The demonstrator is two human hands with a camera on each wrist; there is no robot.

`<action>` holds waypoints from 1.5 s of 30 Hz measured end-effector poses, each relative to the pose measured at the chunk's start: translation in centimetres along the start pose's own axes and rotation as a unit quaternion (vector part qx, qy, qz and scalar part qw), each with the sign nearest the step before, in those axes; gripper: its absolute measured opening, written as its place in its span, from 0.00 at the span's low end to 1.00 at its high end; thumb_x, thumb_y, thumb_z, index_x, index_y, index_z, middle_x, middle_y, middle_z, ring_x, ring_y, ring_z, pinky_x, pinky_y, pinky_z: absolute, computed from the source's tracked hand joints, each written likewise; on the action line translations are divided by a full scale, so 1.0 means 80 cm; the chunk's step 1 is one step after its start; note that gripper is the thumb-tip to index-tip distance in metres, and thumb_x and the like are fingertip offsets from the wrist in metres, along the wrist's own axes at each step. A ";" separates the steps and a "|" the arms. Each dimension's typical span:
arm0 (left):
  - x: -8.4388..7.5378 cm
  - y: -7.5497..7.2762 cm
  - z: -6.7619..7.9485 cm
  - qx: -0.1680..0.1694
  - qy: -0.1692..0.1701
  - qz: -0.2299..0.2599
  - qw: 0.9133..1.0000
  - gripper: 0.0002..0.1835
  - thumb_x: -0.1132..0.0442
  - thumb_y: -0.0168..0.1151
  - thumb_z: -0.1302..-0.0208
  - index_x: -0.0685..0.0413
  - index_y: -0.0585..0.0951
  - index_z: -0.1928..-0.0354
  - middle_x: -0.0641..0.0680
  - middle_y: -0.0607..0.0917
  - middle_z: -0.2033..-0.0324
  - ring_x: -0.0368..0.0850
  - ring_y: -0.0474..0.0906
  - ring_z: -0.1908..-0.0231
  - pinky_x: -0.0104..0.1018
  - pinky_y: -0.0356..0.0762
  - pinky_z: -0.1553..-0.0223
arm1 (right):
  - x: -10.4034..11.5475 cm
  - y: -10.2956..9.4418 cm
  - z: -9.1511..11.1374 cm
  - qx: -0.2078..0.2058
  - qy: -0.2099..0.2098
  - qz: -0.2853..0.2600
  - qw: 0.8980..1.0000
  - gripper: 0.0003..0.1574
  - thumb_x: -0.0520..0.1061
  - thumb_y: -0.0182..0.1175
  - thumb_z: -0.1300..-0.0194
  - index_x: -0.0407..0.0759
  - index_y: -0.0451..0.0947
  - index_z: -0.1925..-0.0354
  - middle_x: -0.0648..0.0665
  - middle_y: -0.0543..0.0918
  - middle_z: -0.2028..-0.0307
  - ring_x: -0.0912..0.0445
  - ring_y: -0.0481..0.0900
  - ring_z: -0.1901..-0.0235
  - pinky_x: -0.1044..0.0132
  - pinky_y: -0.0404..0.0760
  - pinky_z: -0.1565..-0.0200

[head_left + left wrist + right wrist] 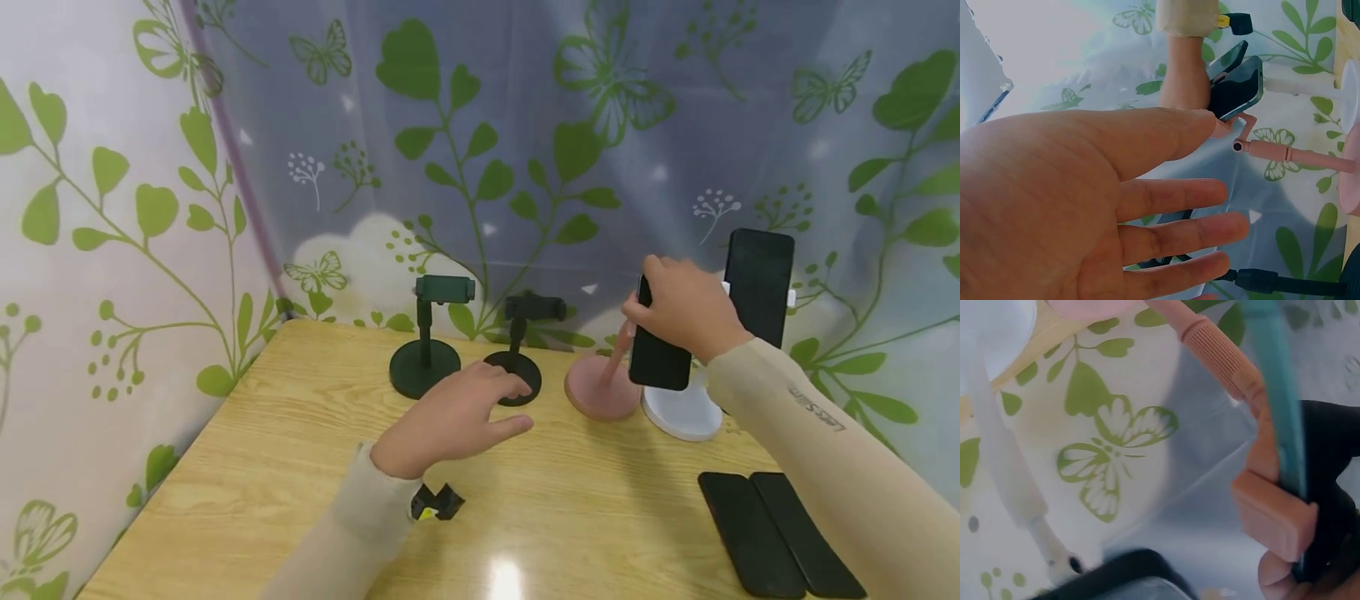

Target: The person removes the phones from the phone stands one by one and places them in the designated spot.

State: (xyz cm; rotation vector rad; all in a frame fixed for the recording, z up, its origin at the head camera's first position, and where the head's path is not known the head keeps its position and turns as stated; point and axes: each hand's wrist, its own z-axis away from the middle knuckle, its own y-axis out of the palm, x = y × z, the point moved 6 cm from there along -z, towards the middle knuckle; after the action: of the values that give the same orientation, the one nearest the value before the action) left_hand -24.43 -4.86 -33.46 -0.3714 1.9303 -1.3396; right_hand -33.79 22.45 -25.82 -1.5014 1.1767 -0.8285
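Note:
My right hand (686, 300) grips a black-screened phone (660, 358) by its upper part, thumb and fingers on its edges. The phone is upright at the head of a pink phone stand (600, 393), slightly tilted. In the right wrist view, the pink clamp (1275, 515) lies against the phone's teal edge (1275, 381); how far it grips the phone I cannot tell. My left hand (457, 417) hovers over the table with fingers extended, holding nothing. It overlaps the base of a black phone stand (536, 307) in the head view.
A dark green phone stand (424, 367) stands at the back left. Beside the pink one, a white stand (682, 417) carries another phone (761, 279). Two dark phones, a left one (750, 533) and a right one (802, 533), lie flat at the table's right. Patterned curtain (510, 167) hangs behind.

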 end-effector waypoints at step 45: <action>-0.018 -0.003 0.015 0.070 0.014 0.013 0.997 0.18 0.47 0.62 0.26 0.46 0.82 0.41 0.46 0.87 0.51 0.39 0.83 0.54 0.39 0.81 0.53 | 0.200 -0.053 0.144 -0.170 -0.219 -0.150 0.949 0.23 0.57 0.55 0.28 0.44 0.78 0.44 0.48 0.81 0.55 0.56 0.75 0.63 0.63 0.75 0.72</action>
State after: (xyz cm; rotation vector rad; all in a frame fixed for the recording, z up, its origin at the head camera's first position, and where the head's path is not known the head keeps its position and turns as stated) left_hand -22.62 -4.92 -32.83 -0.2596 1.8444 -1.4597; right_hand -17.46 10.59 -25.70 -2.0596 0.7917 -0.4548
